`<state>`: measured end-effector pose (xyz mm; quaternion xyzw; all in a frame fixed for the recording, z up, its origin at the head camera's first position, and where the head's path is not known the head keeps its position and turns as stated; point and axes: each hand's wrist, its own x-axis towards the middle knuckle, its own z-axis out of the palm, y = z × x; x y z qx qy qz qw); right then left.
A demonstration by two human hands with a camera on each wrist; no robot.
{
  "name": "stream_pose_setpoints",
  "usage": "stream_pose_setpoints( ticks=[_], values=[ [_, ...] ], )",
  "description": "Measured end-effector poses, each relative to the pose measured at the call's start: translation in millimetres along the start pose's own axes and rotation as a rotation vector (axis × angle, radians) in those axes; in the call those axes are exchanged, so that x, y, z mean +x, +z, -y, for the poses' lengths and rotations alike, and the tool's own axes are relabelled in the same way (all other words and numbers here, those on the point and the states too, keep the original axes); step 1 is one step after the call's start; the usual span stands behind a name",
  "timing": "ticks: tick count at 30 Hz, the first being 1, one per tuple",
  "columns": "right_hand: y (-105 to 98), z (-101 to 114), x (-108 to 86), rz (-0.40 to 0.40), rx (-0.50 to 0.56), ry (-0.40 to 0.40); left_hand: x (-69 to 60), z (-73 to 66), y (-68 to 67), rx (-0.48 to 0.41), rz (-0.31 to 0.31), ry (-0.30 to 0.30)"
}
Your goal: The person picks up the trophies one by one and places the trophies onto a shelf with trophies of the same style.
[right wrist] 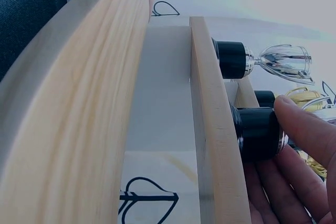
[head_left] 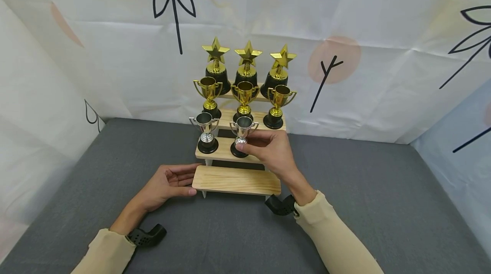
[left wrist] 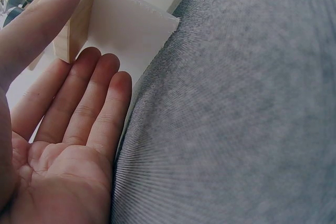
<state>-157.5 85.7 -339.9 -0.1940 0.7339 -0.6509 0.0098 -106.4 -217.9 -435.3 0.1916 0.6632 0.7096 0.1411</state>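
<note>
A silver trophy cup with a black base stands on the second step from the bottom of a wooden tiered stand. My right hand pinches this cup near the top of its base, thumb in front. Left of it on the same step is another silver trophy cup. My left hand lies at the left end of the lowest step with fingers extended; in the left wrist view its fingertips are by the white side support. The right wrist view shows the held cup's black base against the step.
Gold trophy cups stand on the step behind, and gold star trophies on the top step. A white patterned cloth hangs right behind the stand. The table has a dark grey cover.
</note>
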Motion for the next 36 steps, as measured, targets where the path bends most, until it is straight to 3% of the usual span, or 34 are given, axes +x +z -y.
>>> stream_pose_setpoints(
  ticks=[23, 36],
  values=[
    [-8, 0, -7.3, -0.006, 0.051, -0.028, 1.1, 3.4, -0.4, -0.022, 0.025, 0.028],
    [-29, 3, -21.7, -0.078, 0.056, 0.054, 2.5, 1.9, 0.0, -0.01, 0.014, 0.01]
  ],
)
